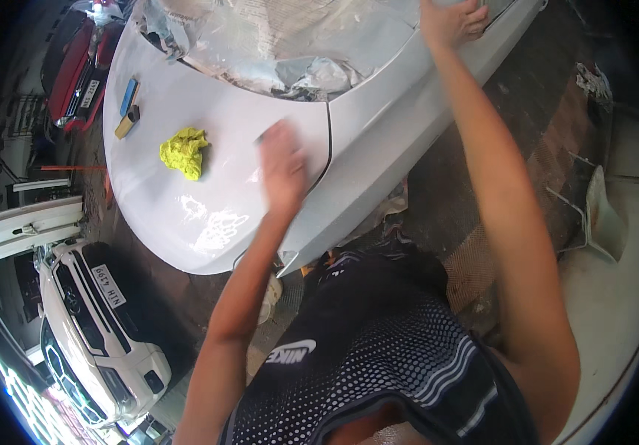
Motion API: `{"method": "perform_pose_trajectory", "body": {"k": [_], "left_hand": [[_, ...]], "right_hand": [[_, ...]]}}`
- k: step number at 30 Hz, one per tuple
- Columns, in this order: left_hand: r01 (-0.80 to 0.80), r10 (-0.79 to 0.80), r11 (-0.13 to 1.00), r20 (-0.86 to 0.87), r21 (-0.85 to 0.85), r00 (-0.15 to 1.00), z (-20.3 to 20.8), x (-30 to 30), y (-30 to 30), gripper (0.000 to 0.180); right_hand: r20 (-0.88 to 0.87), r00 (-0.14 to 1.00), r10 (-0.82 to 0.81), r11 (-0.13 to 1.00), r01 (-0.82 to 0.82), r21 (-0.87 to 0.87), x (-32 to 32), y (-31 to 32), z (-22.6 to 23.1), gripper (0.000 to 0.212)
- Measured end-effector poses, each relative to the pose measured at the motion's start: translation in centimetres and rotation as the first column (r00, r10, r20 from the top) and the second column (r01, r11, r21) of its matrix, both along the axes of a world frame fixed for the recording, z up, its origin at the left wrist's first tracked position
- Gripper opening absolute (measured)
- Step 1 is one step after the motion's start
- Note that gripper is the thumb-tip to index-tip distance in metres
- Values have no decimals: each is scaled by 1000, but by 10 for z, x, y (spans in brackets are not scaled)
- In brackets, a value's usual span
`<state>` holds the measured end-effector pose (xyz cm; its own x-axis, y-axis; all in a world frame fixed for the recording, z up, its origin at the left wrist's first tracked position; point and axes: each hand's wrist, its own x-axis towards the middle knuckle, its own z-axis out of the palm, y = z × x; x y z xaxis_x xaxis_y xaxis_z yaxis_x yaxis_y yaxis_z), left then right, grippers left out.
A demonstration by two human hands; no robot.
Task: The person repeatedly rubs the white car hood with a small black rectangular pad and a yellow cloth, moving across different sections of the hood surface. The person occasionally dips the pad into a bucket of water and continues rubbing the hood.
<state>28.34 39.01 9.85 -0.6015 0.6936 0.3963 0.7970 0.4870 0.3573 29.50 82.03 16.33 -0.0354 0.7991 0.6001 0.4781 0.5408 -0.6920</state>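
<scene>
L hand blurred, flat on white hood; R hand cut off at top edge

Glossy smooth white painted hood, crumpled yellow cloth, wrinkled masking paper.

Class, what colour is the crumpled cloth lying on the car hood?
Yellow cloth, clearest in the head view.

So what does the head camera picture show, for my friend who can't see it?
A person leans over a white car hood, left hand pressed flat on it and blurred, right hand resting on the car near the paper-masked windscreen. A crumpled yellow cloth and small sanding blocks lie on the hood; other cars stand nearby.
</scene>
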Motion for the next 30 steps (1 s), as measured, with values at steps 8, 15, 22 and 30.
{"method": "perform_pose_trajectory", "body": {"k": [8, 15, 22, 30], "left_hand": [[73, -73, 997, -31, 5, 997, 20, -2, 47, 52], [-37, 38, 999, 54, -16, 998, -3, -12, -54, 48], [61, -42, 971, 87, -229, 995, 27, -26, -30, 51], [168, -153, 973, 107, -159, 982, 38, -15, 13, 49]], "right_hand": [[-5, 1000, -11, 1000, 11, 11, -3, 3, -4, 66], [-17, 999, -33, 999, 34, 18, -3, 1, -8, 71], [-8, 999, -39, 999, 39, 29, -6, 1, -6, 77], [-4, 999, -45, 998, 46, 35, -2, 4, -7, 83]]}}
